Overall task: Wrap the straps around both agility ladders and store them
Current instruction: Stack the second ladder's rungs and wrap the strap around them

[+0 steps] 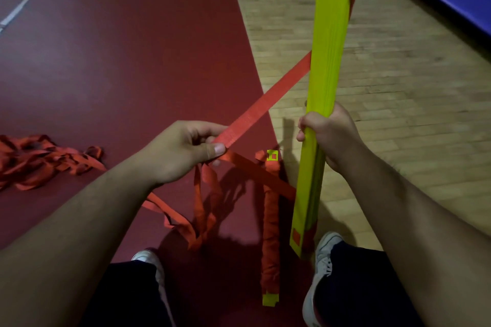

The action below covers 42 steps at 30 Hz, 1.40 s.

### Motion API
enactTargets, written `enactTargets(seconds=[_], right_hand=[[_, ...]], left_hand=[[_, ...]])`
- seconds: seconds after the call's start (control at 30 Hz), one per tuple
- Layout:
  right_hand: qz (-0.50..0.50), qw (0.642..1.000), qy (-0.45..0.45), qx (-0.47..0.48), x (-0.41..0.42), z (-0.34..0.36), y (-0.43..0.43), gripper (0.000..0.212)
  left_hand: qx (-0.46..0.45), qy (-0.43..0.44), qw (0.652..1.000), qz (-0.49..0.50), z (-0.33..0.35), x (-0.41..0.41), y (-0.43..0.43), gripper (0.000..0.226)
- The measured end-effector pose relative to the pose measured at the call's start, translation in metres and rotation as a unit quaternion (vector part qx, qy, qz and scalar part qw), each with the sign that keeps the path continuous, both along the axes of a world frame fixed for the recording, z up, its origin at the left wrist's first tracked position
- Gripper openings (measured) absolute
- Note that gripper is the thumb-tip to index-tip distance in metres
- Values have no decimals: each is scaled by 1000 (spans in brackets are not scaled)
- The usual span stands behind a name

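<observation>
- Right grip (326,138) was clenched round the yellow rung bundle (329,42), somewhat below its middle. The bundle stood near upright, leaning a little, with its lower end down by the right shoe (321,260).
- Left grip (186,148) pinched the red strap (265,103) between thumb and fingers. The strap ran taut from the pinch up to the bundle's edge, above the right grip.
- Below the pinch the strap slanted back toward the bundle, and slack loops (202,207) hung to the red mat (132,48).
- A wrapped ladder (271,233) lay on the mat between the feet, bound in red with its yellow ends showing. We judged that one ready to store.
- A loose strap heap (39,159) lay well apart at the left.
- Handling, as we judged it:
  - The rungs looked flat, stiff and light, and one grip carried the stack easily.
  - Their smooth faces could let them slide or fan apart, so we would squeeze across the flat faces near the middle.
  - The strap was soft, limp webbing that would snag and twist. We would pinch it flat, close to the bundle, and keep tension on it.
- The top end was blurred. Red webbing showed there, but we could not tell how it was fastened.
- Wooden floor (398,87) lay to the right of the mat.
</observation>
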State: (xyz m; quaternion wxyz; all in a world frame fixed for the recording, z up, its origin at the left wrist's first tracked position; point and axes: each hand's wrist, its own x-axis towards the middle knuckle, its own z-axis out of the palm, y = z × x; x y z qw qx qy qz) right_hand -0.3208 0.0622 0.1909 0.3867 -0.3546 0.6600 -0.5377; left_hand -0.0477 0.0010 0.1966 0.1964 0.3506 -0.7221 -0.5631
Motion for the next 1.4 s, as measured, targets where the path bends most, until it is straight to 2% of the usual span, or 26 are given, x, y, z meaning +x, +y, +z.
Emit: enactTargets(seconds=[0.1,0.17,0.3,0.33,0.67,0.77,0.9,1.03,1.23,1.4], right_hand=[[-5,995,-100,0,6,3,0,39],[10,991,-133,-8,8,3,0,45],[57,991,-116,-20,8,3,1,11],[66,991,-118,-19,7,3,1,8],[61,994,-92,10,20,-6,-2,22],[61,996,-72,0,21,-3,-2,37],[76,988,-137,13,19,-1,-1,27],[115,977,-180,3,20,0,3,42],[99,983,-153,-2,25,6,1,28],[109,958,-264,16,25,6,2,12]], left_hand=[[-9,-2,1000,0,3,-1,2,32],[-9,5,1000,6,5,-2,3,31],[8,24,999,20,6,0,3,32],[8,24,1000,17,7,0,3,32],[21,53,998,-19,11,-7,11,33],[26,54,998,-29,9,-11,14,35],[39,60,997,-23,9,-8,10,30],[54,70,996,-14,8,-6,7,33],[36,68,997,-27,7,-10,9,33],[52,86,995,-15,7,-10,7,32]])
